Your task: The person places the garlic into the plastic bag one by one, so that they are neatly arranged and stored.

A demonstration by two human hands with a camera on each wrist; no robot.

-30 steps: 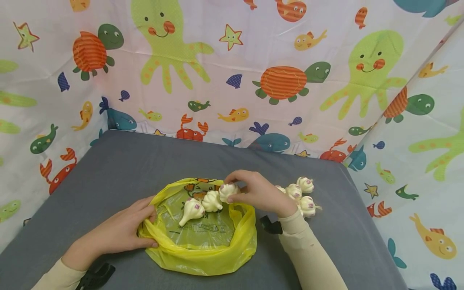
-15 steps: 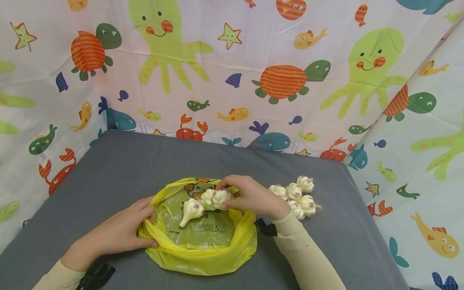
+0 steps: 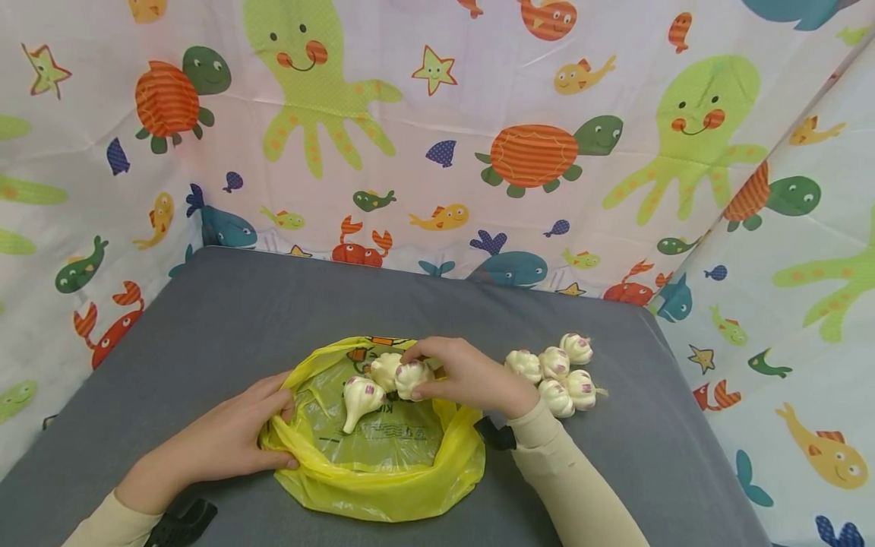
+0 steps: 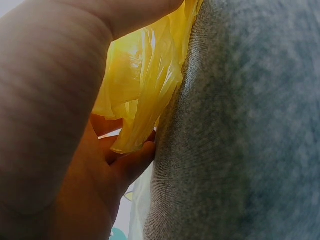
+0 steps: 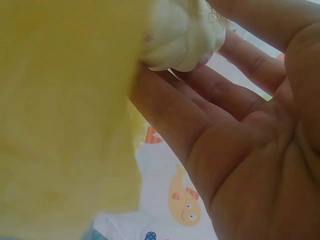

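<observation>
A yellow plastic bag point(image 3: 383, 494) lies with its mouth spread wide and its rim rolled down. My left hand point(image 3: 219, 429) grips the bag's left rim, fingers over the edge and thumb at the front. Over the right part of the opening, my right hand point(image 3: 472, 376) holds a white garlic bulb point(image 3: 412, 379) between thumb and fingers. That bulb point(image 5: 182, 37) fills the top of the right wrist view, with yellow plastic beside it. Two more garlic bulbs are in the bag: one with a long stem point(image 3: 362, 399) and one behind point(image 3: 385, 371).
Several garlic bulbs point(image 3: 555, 363) sit clustered on the grey tabletop point(image 3: 287, 296), right of the bag. A white curtain point(image 3: 437, 114) printed with sea animals stands behind the table and along its sides.
My right hand has moved left and slightly down with its garlic bulb, farther over the bag's opening. The bulb behind has shifted left and back. My left hand stays put.
</observation>
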